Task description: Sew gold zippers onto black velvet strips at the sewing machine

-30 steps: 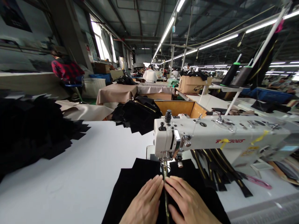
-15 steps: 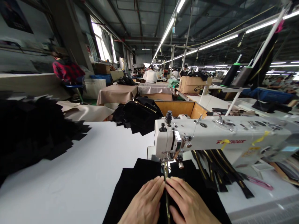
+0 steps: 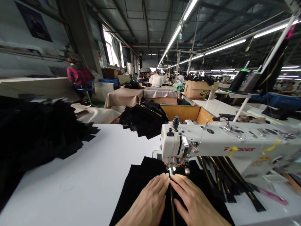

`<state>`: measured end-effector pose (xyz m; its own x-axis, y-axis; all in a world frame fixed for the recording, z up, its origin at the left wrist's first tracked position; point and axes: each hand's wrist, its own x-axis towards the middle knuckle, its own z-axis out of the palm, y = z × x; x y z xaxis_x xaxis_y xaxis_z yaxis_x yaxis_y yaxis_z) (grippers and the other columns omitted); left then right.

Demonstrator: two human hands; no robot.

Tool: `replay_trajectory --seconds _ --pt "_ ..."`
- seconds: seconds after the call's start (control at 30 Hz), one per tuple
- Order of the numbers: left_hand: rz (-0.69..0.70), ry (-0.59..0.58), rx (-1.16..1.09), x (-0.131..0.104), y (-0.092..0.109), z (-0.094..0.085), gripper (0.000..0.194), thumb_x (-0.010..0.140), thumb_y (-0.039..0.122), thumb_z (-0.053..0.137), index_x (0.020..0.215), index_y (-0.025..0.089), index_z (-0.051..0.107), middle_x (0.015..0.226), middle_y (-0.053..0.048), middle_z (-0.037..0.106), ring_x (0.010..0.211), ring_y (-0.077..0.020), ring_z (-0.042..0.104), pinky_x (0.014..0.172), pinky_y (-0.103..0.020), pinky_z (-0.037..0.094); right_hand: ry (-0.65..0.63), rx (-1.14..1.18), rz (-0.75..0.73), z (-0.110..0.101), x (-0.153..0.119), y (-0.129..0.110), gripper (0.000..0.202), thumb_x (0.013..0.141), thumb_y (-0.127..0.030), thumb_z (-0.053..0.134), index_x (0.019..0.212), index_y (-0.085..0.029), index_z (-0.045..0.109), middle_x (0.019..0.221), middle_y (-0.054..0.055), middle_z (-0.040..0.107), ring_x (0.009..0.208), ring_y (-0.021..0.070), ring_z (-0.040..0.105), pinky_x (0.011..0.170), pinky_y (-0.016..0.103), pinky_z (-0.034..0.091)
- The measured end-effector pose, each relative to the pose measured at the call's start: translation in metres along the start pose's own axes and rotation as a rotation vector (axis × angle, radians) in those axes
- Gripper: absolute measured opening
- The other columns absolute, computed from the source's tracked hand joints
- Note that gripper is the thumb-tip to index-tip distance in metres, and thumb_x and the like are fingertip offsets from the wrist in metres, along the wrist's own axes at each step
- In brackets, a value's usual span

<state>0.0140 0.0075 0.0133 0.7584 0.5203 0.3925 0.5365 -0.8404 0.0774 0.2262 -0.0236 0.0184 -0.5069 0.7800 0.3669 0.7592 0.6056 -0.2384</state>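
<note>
A white sewing machine (image 3: 223, 147) stands on the white table (image 3: 89, 175). Black fabric (image 3: 141, 179) lies under its needle foot (image 3: 171, 168), with a gold zipper (image 3: 172, 210) running down the middle. My left hand (image 3: 148, 204) lies flat on the fabric left of the zipper, fingertips close to the foot. My right hand (image 3: 192, 204) presses flat on the fabric right of the zipper. The fingertips of both hands nearly touch.
A big heap of black cut pieces (image 3: 35, 138) fills the table's left side. Another black pile (image 3: 145, 117) lies at the far edge. Black zipper strips (image 3: 225, 179) lie under the machine arm. A wooden box (image 3: 185, 113) stands behind. Other people work at far tables.
The view has shifted, so the machine and hands sit slightly right and lower. My hands stay flat on the fabric by the needle foot.
</note>
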Motion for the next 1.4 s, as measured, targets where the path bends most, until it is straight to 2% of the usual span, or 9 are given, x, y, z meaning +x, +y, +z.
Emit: replay_trajectory --seconds 0.27,0.53,0.77,0.93,1.13,1.27,1.4 --pt "-0.033 -0.04 -0.011 0.007 -0.004 0.0 0.054 0.089 0.002 0.041 0.143 0.009 0.038 0.139 -0.014 0.054 0.134 -0.0234 0.047 0.113 -0.041 0.043 -0.051 -0.012 -0.014 -0.001 0.006 0.006 0.059 0.083 -0.006 0.048 0.141 -0.011 0.048 0.142 0.013 0.054 0.131 0.0256 0.052 0.111 0.044 0.047" --pt "-0.005 -0.002 0.074 0.012 -0.004 -0.001 0.046 0.086 0.001 0.041 0.131 0.006 0.049 0.135 -0.015 0.056 0.128 -0.0276 0.051 0.109 -0.043 0.048 -0.059 0.016 0.004 0.002 0.008 0.01 0.061 0.084 -0.004 0.047 0.144 -0.013 0.045 0.143 0.013 0.052 0.133 0.0259 0.049 0.112 0.045 0.046" --pt "-0.012 0.015 0.012 0.01 -0.005 0.001 0.046 0.088 0.002 0.042 0.133 0.011 0.049 0.134 -0.014 0.057 0.129 -0.027 0.051 0.108 -0.044 0.048 -0.044 0.091 0.033 0.001 0.007 0.009 0.06 0.085 -0.006 0.048 0.143 -0.016 0.045 0.136 0.013 0.054 0.126 0.0253 0.053 0.11 0.044 0.048" --pt "-0.041 0.042 -0.051 0.01 -0.009 0.005 0.051 0.089 0.002 0.041 0.138 0.014 0.045 0.134 -0.013 0.057 0.13 -0.0246 0.051 0.11 -0.042 0.047 -0.037 0.096 0.015 0.0 0.008 0.009 0.058 0.084 -0.005 0.05 0.141 -0.013 0.047 0.136 0.013 0.055 0.127 0.0247 0.053 0.111 0.043 0.046" --pt "-0.039 0.048 -0.038 0.013 -0.009 0.005 0.049 0.09 0.002 0.041 0.137 0.013 0.047 0.132 -0.013 0.058 0.129 -0.0246 0.052 0.108 -0.042 0.049 0.0 0.095 -0.009 0.0 0.008 0.014 0.055 0.082 -0.005 0.053 0.136 -0.014 0.052 0.135 0.012 0.057 0.126 0.023 0.055 0.11 0.039 0.047" --pt "-0.026 0.061 0.01 0.012 -0.001 -0.001 0.046 0.09 0.001 0.041 0.134 0.01 0.05 0.131 -0.014 0.06 0.127 -0.0253 0.054 0.107 -0.043 0.05 -0.023 0.087 0.004 -0.007 0.005 0.016 0.051 0.083 -0.007 0.056 0.134 -0.014 0.055 0.137 0.012 0.058 0.128 0.0242 0.054 0.111 0.042 0.047" --pt "-0.009 0.028 0.06 -0.017 0.024 -0.004 0.052 0.088 0.001 0.041 0.138 0.012 0.049 0.136 -0.011 0.058 0.133 -0.024 0.049 0.109 -0.039 0.048 -0.027 0.165 0.029 -0.024 -0.015 -0.003 0.04 0.089 -0.008 0.052 0.127 -0.017 0.06 0.13 0.009 0.063 0.124 0.0205 0.057 0.11 0.035 0.048"
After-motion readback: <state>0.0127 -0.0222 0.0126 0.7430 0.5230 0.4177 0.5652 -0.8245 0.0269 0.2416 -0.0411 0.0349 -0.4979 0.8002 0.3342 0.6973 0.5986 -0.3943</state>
